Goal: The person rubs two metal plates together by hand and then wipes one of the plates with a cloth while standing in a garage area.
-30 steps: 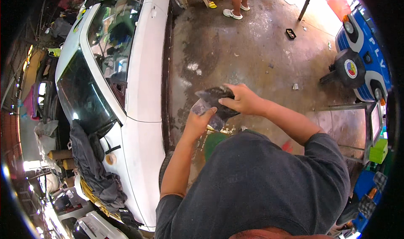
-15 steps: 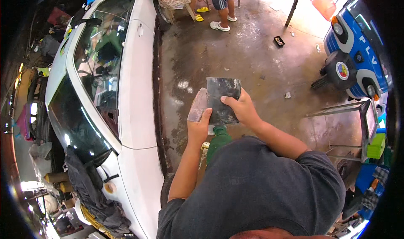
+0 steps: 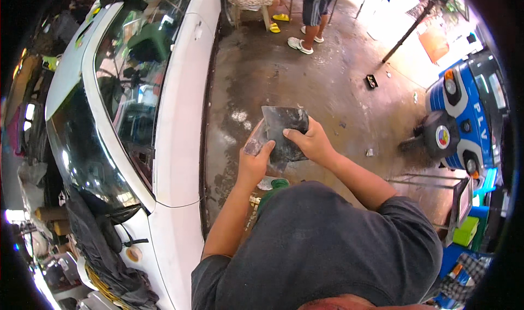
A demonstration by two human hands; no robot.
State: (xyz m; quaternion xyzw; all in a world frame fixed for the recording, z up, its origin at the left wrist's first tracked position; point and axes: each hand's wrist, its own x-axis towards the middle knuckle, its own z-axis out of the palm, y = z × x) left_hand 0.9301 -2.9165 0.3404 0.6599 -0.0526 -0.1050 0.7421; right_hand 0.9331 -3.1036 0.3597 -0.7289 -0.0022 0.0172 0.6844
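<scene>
In front of my body I hold a worn, dark grey sheet of sandpaper (image 3: 285, 147) with pale smudges. My left hand (image 3: 253, 167) is closed at its left side, the thumb lying along the edge. A flat, greyish-pink sanding block (image 3: 254, 147) shows between the left palm and the sheet; much of it is hidden. My right hand (image 3: 317, 146) pinches the sheet's right side, thumb on top and fingers behind. Below the sheet's lower edge a dark corner pokes out; I cannot tell what it belongs to.
A white car (image 3: 177, 119) stands close along my left, with a dark cloth (image 3: 103, 244) draped on it. To the right are a blue-and-white vehicle (image 3: 464, 113) and a metal frame (image 3: 456, 206). Two people are at the back on the wet floor (image 3: 262, 70).
The sandpaper has tilted and shifted left over the block, covering more of it. A dark corner now shows beneath the sheet. The whole view has turned slightly.
</scene>
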